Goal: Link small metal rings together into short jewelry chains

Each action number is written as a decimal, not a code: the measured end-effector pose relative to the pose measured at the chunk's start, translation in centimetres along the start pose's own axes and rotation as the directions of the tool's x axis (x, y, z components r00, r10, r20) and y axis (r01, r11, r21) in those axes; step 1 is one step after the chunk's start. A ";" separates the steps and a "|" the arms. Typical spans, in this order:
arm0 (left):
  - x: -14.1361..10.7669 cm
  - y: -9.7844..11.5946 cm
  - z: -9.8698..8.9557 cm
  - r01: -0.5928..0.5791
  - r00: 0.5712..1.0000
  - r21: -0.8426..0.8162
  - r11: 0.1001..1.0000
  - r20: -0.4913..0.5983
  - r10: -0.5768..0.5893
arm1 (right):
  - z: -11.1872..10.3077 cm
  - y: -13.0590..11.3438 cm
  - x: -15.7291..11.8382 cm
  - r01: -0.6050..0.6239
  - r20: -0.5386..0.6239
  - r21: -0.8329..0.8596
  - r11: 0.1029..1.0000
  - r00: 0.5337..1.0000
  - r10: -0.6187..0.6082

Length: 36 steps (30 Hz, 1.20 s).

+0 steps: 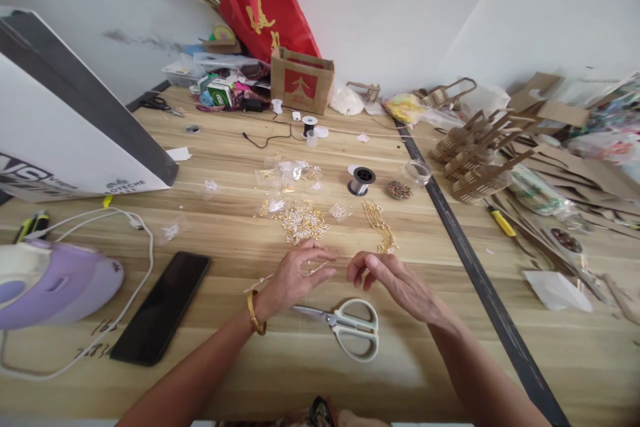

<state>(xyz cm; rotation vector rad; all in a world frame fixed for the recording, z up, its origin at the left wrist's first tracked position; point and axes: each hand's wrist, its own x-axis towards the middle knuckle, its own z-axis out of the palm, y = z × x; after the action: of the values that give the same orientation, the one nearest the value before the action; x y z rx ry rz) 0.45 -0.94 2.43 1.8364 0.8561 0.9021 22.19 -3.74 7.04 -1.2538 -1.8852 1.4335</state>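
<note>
Fingers (316, 255) nr gold bits (303, 221); scissors (331, 318) v. close, phone (161, 310) to L.

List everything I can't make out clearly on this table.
All in the head view:
- Thin chain: partly hidden by the left hand.
- Right hand: its curled fingers hide whether it grips anything.
- Gold pieces: single shapes too small.
- Purple device: cut off by the left edge.
- Red bag: base hidden behind the paper bag.

My table (430, 380) bears scissors (345, 322) nearer me than my left hand (291, 275), a phone (163, 307) left of it, charms (303, 221) and a spool (361, 181) beyond.
</note>
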 end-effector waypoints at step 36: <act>-0.3 -0.3 0.0 0.135 0.988 -0.047 0.990 -0.070 -0.138 | 0.3 -1.9 1.1 0.043 0.033 -0.390 0.920 0.999 -0.032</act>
<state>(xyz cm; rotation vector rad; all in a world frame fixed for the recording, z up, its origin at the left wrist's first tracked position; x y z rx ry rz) 0.26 -1.06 2.05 1.6956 0.9891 0.8977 20.63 -3.01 8.50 -1.3680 -2.2789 1.0870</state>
